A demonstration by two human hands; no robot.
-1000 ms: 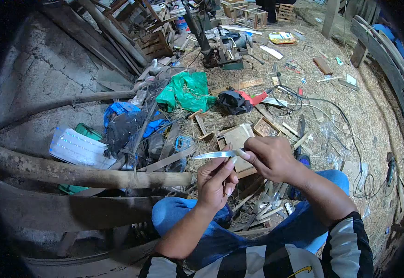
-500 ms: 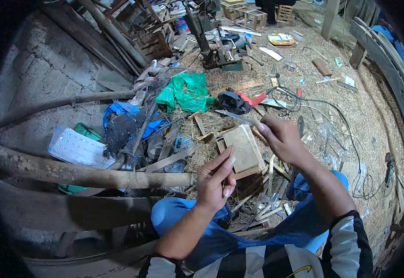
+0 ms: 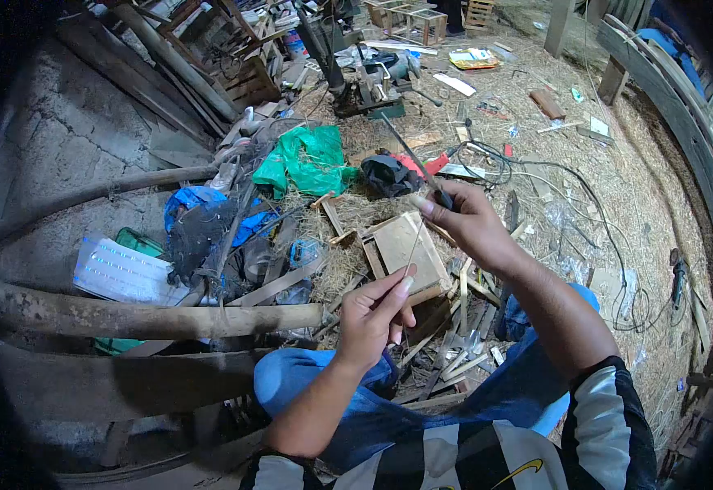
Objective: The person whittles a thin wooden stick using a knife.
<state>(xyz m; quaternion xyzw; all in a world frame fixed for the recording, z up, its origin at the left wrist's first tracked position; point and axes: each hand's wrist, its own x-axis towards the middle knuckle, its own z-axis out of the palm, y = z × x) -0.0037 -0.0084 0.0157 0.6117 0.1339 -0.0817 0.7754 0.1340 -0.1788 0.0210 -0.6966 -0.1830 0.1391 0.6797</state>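
In my right hand (image 3: 475,224) is a knife (image 3: 415,157), gripped by its dark handle, its long narrow blade pointing up and to the left. My left hand (image 3: 373,318) pinches a thin light strip (image 3: 414,247), possibly a wood or bamboo sliver, between thumb and fingertips. The strip's upper end runs up towards my right thumb; whether blade and strip touch, I cannot tell. Behind the strip lies a small wooden box-like block (image 3: 409,255) with a flat pale top, on the ground in front of my legs.
A bamboo pole (image 3: 152,310) crosses at left. Beyond the block lie a green plastic bag (image 3: 307,159) and a black bag (image 3: 391,175). A metal machine (image 3: 365,90) stands further back. Cables (image 3: 569,171) and wood scraps (image 3: 463,359) litter the straw-covered ground.
The knife has swung from pointing left to pointing steeply up-left, showing its dark handle. The thin strip now shows clearly above my left fingers. The whole view has shifted slightly.
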